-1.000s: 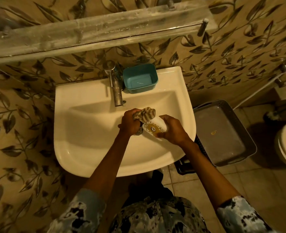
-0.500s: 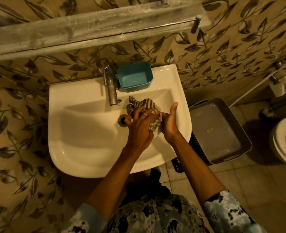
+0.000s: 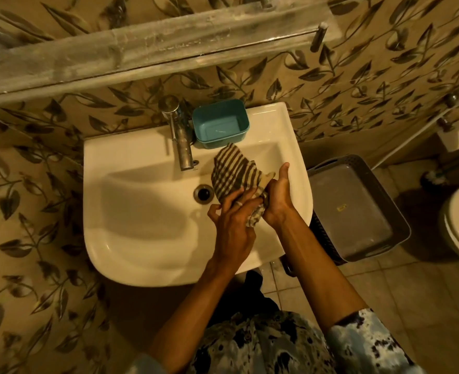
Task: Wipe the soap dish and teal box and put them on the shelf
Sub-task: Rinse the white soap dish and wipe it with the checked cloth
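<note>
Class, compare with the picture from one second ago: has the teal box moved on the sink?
No. The teal box sits right of the tap on the sink rim, as before; only the camera shifted.

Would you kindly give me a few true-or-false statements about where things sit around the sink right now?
1. The teal box sits on the sink rim beside the tap. True.
2. The teal box is full of soap. False: it looks empty.
3. Both hands are at the striped cloth. True: left hand, right hand.
4. The grey basket stands left of the sink. False: it is to the right.
</note>
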Demonstrator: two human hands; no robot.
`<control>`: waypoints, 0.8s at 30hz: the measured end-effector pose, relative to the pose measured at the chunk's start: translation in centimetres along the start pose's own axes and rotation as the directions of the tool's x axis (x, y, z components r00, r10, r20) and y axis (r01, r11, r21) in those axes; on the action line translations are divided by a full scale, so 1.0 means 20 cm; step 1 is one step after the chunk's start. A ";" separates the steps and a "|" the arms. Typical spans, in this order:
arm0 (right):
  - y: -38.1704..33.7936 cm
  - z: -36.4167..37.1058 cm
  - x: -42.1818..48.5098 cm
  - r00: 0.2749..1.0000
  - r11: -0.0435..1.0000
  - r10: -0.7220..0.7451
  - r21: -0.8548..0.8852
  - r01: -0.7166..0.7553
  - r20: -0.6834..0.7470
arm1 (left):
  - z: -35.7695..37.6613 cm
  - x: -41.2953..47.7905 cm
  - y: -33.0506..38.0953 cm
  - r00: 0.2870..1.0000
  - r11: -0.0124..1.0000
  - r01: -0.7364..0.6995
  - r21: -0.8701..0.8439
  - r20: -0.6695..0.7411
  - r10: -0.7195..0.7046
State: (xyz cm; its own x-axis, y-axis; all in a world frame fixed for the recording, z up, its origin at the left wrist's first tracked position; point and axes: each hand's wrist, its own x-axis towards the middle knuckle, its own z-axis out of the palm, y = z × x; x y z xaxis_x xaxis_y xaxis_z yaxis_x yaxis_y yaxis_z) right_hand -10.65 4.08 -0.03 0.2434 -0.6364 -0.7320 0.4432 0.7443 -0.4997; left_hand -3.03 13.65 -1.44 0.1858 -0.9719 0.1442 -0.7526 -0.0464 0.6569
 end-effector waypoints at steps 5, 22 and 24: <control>0.01 0.01 -0.02 0.993 0.998 0.057 0.031 -0.061 0.102 | -0.06 0.06 -0.02 0.998 0.998 -0.025 0.059 0.066 0.021; 0.04 0.05 -0.05 0.978 0.944 0.207 0.263 -0.200 -0.002 | -0.03 -0.16 -0.10 0.992 0.990 0.096 -0.100 -0.071 -0.103; 0.07 0.06 -0.05 0.982 0.953 0.183 0.255 -0.164 -0.053 | -0.03 -0.16 -0.10 0.972 0.941 0.187 -0.283 -0.083 -0.218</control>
State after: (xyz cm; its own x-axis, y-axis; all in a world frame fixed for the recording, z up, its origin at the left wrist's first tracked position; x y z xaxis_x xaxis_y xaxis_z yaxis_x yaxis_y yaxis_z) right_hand -9.27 5.52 0.56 0.2747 -0.4777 -0.8345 0.6021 0.7621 -0.2380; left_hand -1.86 17.05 -2.79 0.3975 -0.9158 0.0582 -0.4943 -0.1602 0.8544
